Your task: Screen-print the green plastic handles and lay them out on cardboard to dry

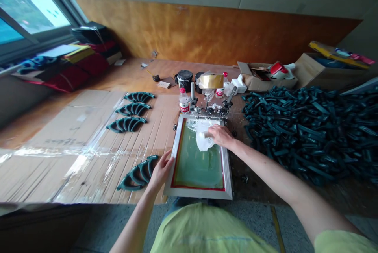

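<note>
A screen-printing frame [227, 174] with a green mesh and red border lies on the bench in front of me, clamped at its far end. My left hand [162, 169] grips the frame's left edge. My right hand [220, 135] is closed on a white squeegee [207, 135] resting on white ink near the top of the mesh. A fan of dark green curved plastic parts [137, 173] lies just left of the frame, beside my left hand.
Three more fans of green parts [131, 109] lie on taped cardboard [71, 135] to the left. A big heap of dark green parts [310, 127] fills the right. Bottles [184, 101], black tins [185, 79] and cardboard boxes [325, 74] stand behind the frame.
</note>
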`<state>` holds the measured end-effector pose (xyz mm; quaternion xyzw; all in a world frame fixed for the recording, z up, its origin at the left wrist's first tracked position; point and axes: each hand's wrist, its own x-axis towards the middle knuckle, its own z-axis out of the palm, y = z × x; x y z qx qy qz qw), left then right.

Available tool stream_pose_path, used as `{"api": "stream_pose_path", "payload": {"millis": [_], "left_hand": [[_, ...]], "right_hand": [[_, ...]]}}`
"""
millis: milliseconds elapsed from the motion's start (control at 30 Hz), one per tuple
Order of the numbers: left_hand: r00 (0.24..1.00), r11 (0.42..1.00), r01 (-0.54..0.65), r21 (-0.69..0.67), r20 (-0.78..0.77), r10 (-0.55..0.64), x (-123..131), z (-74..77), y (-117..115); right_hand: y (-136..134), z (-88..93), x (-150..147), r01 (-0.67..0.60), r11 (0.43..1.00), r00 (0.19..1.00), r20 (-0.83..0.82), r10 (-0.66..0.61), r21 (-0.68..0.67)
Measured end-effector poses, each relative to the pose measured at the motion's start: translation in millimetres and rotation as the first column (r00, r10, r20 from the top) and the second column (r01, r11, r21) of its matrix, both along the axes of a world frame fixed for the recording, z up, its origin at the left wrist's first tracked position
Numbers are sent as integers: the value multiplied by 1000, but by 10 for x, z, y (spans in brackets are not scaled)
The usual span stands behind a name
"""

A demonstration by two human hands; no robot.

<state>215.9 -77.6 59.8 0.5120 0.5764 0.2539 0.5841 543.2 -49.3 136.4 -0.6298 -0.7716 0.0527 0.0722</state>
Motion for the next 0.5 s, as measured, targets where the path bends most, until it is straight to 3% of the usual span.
{"api": "stream_pose_path", "payload": {"millis": [100,200,300,400,500], "left_hand": [[1000,1000,-1,-6,-4,1,-3,14,-12],[1000,1000,-9,0,-7,9,9,24,-20],[1000,1000,-22,18,-15,22,10,51,-17],[1000,1000,-8,12,-12,8,0,86,-17],[1000,1000,-5,7,-13,5,0,115,-24]], "right_hand": [[-290,22,110,-217,976,976,-4,218,31],[-347,117,191,-334,943,942,-36,333,-1],[-241,126,139,-255,965,964,-60,259,67],[-271,-32,7,-149,962,985,-52,164,228],[-478,-189,-41,-212,937,971,-45,234,278]]}}
